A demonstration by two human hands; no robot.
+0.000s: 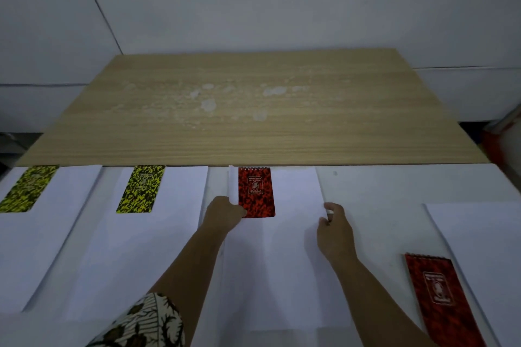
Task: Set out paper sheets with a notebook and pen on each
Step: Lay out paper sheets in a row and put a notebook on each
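At centre frame a white paper sheet point(282, 248) lies on the white worktop point(380, 186), a red speckled spiral notebook point(256, 191) at its top left corner. The left hand point(222, 215) has its fingers pinching the sheet's lifted left edge; the right hand point(334, 229) has its fingers pinching the right edge. Bare worktop lies open to the right. Another red notebook point(439, 296) is cut off at lower right. No pen can be made out.

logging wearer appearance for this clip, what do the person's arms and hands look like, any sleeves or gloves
Both hands, left hand and right hand, are bare: no gloves, and no rings or watch visible. The forearms are uncovered. The left arm has a short sleeve, cream with a dark leafy batik-style print. No sleeve shows on the right arm.
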